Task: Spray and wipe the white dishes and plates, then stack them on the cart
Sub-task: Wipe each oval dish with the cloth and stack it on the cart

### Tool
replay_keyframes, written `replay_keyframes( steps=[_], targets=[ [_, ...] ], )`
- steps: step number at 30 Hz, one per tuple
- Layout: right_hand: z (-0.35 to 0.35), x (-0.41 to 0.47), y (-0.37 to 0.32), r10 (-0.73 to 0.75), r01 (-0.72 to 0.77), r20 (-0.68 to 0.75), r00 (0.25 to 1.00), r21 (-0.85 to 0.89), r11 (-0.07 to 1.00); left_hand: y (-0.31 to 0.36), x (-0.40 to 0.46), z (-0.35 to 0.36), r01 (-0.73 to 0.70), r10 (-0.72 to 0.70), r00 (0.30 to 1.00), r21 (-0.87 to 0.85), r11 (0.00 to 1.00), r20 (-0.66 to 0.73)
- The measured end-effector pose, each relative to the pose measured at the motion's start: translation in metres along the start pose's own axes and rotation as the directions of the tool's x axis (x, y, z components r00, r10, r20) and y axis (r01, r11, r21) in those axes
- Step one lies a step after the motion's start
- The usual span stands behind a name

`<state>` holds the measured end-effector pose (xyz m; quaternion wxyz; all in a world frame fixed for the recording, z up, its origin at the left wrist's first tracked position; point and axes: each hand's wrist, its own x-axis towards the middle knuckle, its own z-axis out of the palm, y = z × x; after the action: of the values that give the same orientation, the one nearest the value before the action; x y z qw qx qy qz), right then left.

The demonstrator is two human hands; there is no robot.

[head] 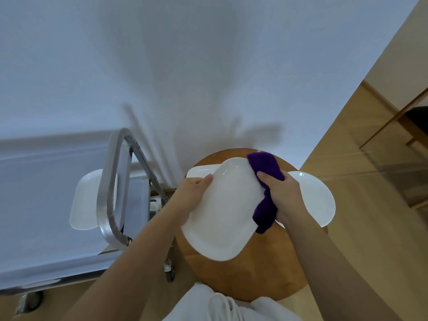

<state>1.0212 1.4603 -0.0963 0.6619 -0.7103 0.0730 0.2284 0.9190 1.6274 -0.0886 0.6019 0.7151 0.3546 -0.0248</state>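
A round wooden table [266,274] stands at lower centre against a white wall [185,66], and everything else lies around it. Above its top the left hand [194,193] grips the left edge of a white rectangular dish [227,212], thumb on the upper face and fingers hidden beneath, so the dish is held tilted over the table, its inside facing up and holding nothing. The right hand [282,195] is closed on a purple cloth [266,179], pressing it against the dish's right rim; part of the cloth bunches over the far corner of the dish and the rest hangs down below the hand. On the table behind the held dish, a second flat white plate [199,172] shows only its far left corner. On the table's right side a white plate [317,198] lies partly under the right forearm and overhangs the table edge. Left of the table stands a metal cart [111,186] with a looped handle, a wheel [170,273] near the table's base, and a grey top shelf on which one white dish [85,200] rests, empty. Wooden floor [370,228] runs to the right of the table.
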Motion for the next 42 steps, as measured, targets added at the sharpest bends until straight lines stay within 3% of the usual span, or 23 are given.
replay_keyframes(
  steps=[3, 6, 9, 14, 17, 19, 24, 29, 35, 40, 42],
  targets=[
    [0.004, -0.001, -0.002, -0.038, 0.048, -0.103, 0.994, 0.097, 0.994, -0.002, -0.01, 0.022, 0.05, -0.07, 0.99, -0.16, 0.986, -0.122],
    [0.003, -0.004, -0.005, -0.065, 0.068, -0.038, 0.997, 0.068, 0.995, -0.004, -0.015, 0.039, 0.066, -0.139, 0.974, -0.366, 0.928, -0.177],
    [0.003, -0.009, 0.0, -0.04, 0.039, 0.054, 0.998, 0.018, 0.999, -0.001, -0.015, 0.039, 0.041, -0.156, 0.962, -0.442, 0.896, -0.226],
    [0.006, -0.022, 0.015, -0.025, 0.037, 0.142, 0.99, -0.084, 0.996, 0.003, -0.009, 0.028, 0.074, -0.193, 0.957, -0.462, 0.884, -0.218],
    [0.011, -0.035, 0.031, -0.087, 0.139, 0.205, 0.975, -0.254, 0.957, 0.009, -0.005, 0.01, 0.197, -0.236, 0.971, -0.464, 0.864, -0.028],
    [0.013, -0.037, 0.038, -0.148, 0.211, 0.19, 0.971, -0.376, 0.902, 0.009, -0.006, 0.005, 0.214, -0.192, 0.977, -0.412, 0.885, 0.095],
    [0.021, -0.027, 0.031, -0.368, 0.338, 0.116, 0.922, -0.705, 0.624, 0.002, -0.022, 0.019, -0.022, 0.034, 0.998, -0.175, 0.984, 0.062],
    [0.027, 0.0, -0.002, -0.438, 0.282, 0.069, 0.897, -0.85, 0.445, 0.0, -0.039, 0.03, -0.206, 0.222, 0.971, -0.168, 0.964, 0.084],
    [0.059, -0.005, -0.008, -0.457, 0.369, 0.238, 0.857, -0.902, 0.223, -0.001, -0.04, 0.032, -0.231, 0.23, 0.972, -0.288, 0.929, -0.039],
    [0.077, -0.026, 0.009, -0.427, 0.522, 0.448, 0.786, -0.85, 0.068, 0.012, -0.028, 0.032, -0.308, 0.24, 0.944, -0.344, 0.887, -0.227],
    [0.078, -0.032, 0.015, -0.417, 0.576, 0.493, 0.763, -0.812, 0.093, 0.017, -0.022, 0.026, -0.314, 0.23, 0.938, -0.355, 0.881, -0.259]
  ],
)
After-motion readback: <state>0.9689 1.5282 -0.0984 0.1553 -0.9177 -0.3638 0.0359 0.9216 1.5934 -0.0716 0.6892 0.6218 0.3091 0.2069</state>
